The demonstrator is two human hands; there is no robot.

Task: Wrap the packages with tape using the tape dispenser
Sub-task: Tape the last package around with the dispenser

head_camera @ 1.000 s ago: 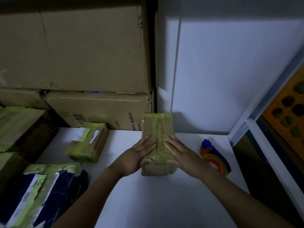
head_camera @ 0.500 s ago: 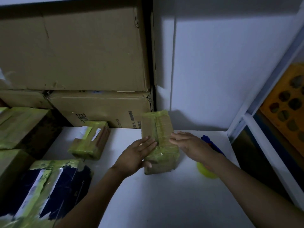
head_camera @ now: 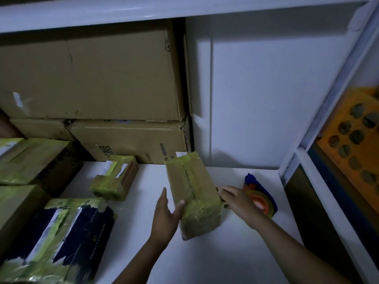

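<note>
- Left grip (head_camera: 166,214) stands on edge against the left side of the brown cardboard package banded in yellow-green tape (head_camera: 194,191). Its fingers (head_camera: 163,198) are straight, and we see the thumb laid on the package's near top edge.
- Right grip (head_camera: 239,201) reaches in from the right with its fingers loosely extended. The fingertips (head_camera: 224,191) are against the package's right side, and it pinches nothing.
- Between the two grips the package lies flat on the white table (head_camera: 215,259). Its long side runs away from us, and the far end is angled slightly to the left.
- Just behind the right grip, and partly hidden by it, we make out the blue tape dispenser with an orange core and a roll of yellowish tape (head_camera: 264,199). It rests on the table near the white upright post (head_camera: 291,160), and we cannot tell whether the grip touches it.
- Left of the package and apart from it, a small cardboard box wrapped in yellow-green tape with white labels (head_camera: 114,179) sits on the table.
- Nearer us lies a dark blue package patched with yellow-green tape and white strips (head_camera: 67,238).
- At the far left we see a brown box covered in yellow-green tape (head_camera: 30,160).
- Along the back, a large plain brown carton (head_camera: 92,74) rests on a lower brown carton printed with black characters (head_camera: 131,140), under a white shelf board (head_camera: 143,9).
- Beyond the post at right, an orange tray with round holes (head_camera: 352,144) shows in the dim light.
</note>
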